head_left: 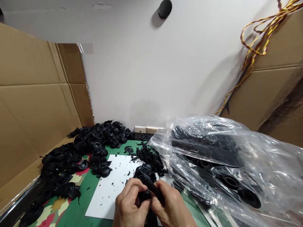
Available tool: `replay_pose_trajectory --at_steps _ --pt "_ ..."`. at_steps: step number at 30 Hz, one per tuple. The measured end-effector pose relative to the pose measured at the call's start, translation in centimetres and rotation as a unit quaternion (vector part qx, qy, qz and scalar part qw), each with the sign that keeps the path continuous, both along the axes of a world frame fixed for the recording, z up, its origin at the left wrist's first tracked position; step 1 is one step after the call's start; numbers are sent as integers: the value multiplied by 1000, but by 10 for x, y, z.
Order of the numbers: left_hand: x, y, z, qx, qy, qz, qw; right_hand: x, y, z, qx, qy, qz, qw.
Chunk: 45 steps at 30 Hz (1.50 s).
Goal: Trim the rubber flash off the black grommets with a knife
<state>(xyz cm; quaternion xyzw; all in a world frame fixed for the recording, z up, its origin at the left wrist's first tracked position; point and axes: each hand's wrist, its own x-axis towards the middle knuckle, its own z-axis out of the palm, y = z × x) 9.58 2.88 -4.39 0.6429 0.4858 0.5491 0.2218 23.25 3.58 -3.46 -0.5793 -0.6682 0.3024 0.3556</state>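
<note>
My left hand [130, 206] and my right hand [171, 208] meet low in the middle of the view, both closed around one black rubber part [145, 195]. A dark tool-like handle [151, 186] runs from between my fingers up toward another black part [145, 170]; I cannot tell which hand grips it. They hover over a white sheet [111, 189] flecked with black trimmings. A heap of black ribbed rubber parts [90, 148] lies to the left.
A clear plastic bag [224, 164] holding more black parts fills the right side. Cardboard walls stand at the left [35, 104] and right [272, 91]. Yellow-red wires [258, 41] hang at the upper right. A green patterned mat [71, 211] covers the table.
</note>
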Motion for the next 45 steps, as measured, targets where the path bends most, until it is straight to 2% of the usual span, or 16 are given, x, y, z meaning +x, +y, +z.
replay_pose_trajectory --at_steps 4,7,11,16,21,24,28,30,32,34,38,42,45 --pt "-5 0 4 -65 -102 3 993 9 7 2 5 32 -82 996" --pt "-11 4 3 -114 -169 3 979 17 11 -2 -18 109 -85 990" --pt "-16 8 -4 -141 -199 -14 970 22 10 -8 -28 178 -89 980" --pt "-15 9 -7 -126 -194 -13 973 16 4 0 -55 223 -42 972" --pt "-19 8 -7 -100 -107 -19 989 4 -4 12 -67 233 39 969" --pt "-21 8 -8 -86 -78 -21 993 0 -7 14 -26 271 12 962" --pt "-22 6 -3 -73 -86 -23 993 5 -9 15 50 284 -45 956" --pt "-22 6 1 -85 -98 -28 991 9 -10 14 102 263 -55 958" --pt "-21 6 4 -116 -122 -49 985 11 -12 12 121 264 -53 955" --pt "-21 7 6 -157 -154 -78 972 11 -13 8 83 314 -47 945" --pt "-23 7 6 -219 -202 -122 947 4 -12 4 0 444 -48 895" --pt "-24 7 7 -251 -204 -152 934 -2 -11 5 7 508 -43 860" --pt "-24 8 7 -247 -209 -150 934 -4 -11 5 32 525 -56 849"
